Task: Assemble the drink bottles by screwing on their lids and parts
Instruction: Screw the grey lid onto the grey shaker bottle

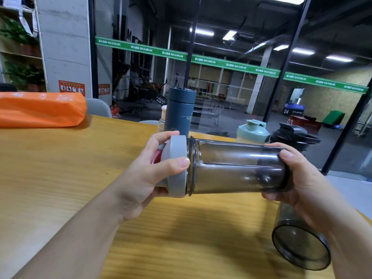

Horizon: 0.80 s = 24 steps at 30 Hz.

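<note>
Smoky grey translucent plastic bottle (237, 168) held sideways above yellow wood table (60, 168). Left hand (149, 178) fingers clamped round grey round lid (175, 166) w/ pink part; right hand (298, 178) curled round base. Prob. light, stiff, slick; grip lid rim & base. Threads hidden; seating unclear.

A wooden table (60, 168) spreads beneath the left hand (149, 178) and the right hand (302, 178). Far to the left of the left hand, an orange bag (40, 109) lies on it. Beyond the left hand, a glass wall (231, 101) carries a green MAXIMUM banner strip (203, 61). Up and left of the left hand stand a concrete pillar (64, 47) and shelves of potted plants (18, 73). Green bins (334, 116) sit far beyond the right hand.
</note>
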{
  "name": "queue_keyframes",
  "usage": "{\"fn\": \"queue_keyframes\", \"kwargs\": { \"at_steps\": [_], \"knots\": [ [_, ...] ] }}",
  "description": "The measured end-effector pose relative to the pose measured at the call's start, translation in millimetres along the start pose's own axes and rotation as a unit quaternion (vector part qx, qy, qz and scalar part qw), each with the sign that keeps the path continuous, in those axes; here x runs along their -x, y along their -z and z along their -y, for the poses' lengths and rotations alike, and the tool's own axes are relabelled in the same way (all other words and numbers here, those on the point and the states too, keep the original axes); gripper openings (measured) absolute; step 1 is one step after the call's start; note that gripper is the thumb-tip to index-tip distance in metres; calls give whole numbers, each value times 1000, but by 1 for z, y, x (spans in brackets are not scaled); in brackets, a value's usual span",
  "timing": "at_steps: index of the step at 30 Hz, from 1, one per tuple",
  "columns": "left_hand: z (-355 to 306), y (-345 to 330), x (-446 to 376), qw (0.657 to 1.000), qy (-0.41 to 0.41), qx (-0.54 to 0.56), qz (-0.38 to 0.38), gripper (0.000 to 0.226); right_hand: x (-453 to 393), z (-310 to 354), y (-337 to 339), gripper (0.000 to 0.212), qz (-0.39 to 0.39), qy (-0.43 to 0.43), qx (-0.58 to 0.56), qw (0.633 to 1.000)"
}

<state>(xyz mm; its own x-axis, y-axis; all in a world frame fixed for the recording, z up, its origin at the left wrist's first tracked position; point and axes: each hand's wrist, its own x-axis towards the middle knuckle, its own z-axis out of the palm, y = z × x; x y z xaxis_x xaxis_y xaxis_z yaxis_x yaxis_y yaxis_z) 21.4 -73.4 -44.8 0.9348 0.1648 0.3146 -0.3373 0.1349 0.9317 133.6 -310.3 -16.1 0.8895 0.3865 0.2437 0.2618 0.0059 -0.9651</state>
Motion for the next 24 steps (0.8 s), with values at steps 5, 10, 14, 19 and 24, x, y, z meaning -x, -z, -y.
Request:
{"fn": "queue_keyframes", "kwargs": {
  "at_steps": [5, 10, 14, 19, 24],
  "knots": [
    [-1, -3, 0, 1000, -10, -20, 6, 85, 4, 5, -4, 18, 10, -20, 9, 1000],
    [-1, -7, 1, 1000, -4, -27, 0, 85, 7, 2, -9, 47, -2, 28, 46, 999],
    [-2, -5, 0, 999, 20, 14, -22, 73, 9, 1, -13, 48, -24, 99, 67, 993],
    [-3, -2, 1, 995, 82, 58, -11, 66, 14, 3, -14, 52, -33, 181, 166, 969],
    [-5, -2, 2, 992, 101, 70, -14, 55, 14, 2, -10, 72, -5, 207, 164, 965]
  ]
}}
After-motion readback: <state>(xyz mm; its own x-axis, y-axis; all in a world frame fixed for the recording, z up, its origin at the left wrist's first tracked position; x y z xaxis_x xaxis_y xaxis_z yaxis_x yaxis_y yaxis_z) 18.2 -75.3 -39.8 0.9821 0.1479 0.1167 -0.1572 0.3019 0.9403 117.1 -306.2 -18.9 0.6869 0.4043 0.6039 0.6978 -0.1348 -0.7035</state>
